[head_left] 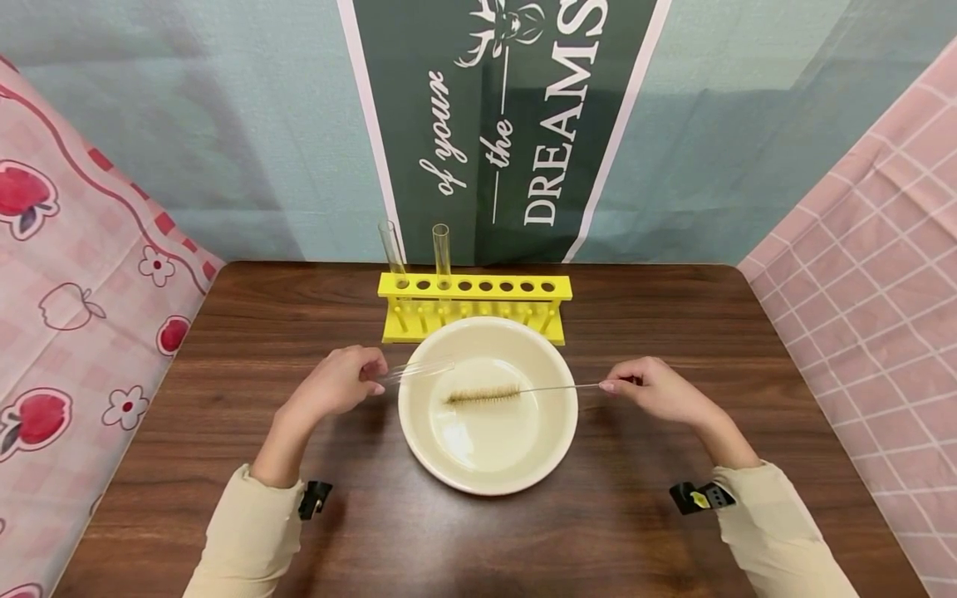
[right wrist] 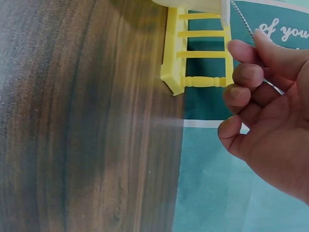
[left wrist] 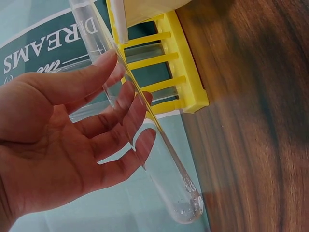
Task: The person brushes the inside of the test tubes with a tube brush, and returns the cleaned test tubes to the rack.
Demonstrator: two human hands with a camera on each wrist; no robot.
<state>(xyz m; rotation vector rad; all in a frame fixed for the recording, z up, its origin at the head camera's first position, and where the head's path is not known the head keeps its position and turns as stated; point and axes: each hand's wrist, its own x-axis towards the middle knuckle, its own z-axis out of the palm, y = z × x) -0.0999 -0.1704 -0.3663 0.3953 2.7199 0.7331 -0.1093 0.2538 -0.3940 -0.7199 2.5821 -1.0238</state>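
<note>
My left hand (head_left: 340,382) holds a clear glass test tube (left wrist: 166,169) between thumb and fingers, its rounded end, with drops inside, toward the palm side. In the head view the tube's other end reaches over the left rim of the cream basin (head_left: 486,486). My right hand (head_left: 654,389) pinches the twisted wire handle (right wrist: 244,20) of a test tube brush between thumb and forefinger. The brush's tan bristles (head_left: 484,395) show over the middle of the basin, pointing left toward the tube and apart from it.
Behind the basin stands a yellow test tube rack (head_left: 474,286). Two glass tubes stand in it, one at the left end (head_left: 390,249) and another tube (head_left: 442,249) two holes over. Everything is on a dark wooden table (head_left: 523,548), with fabric hanging behind and at both sides.
</note>
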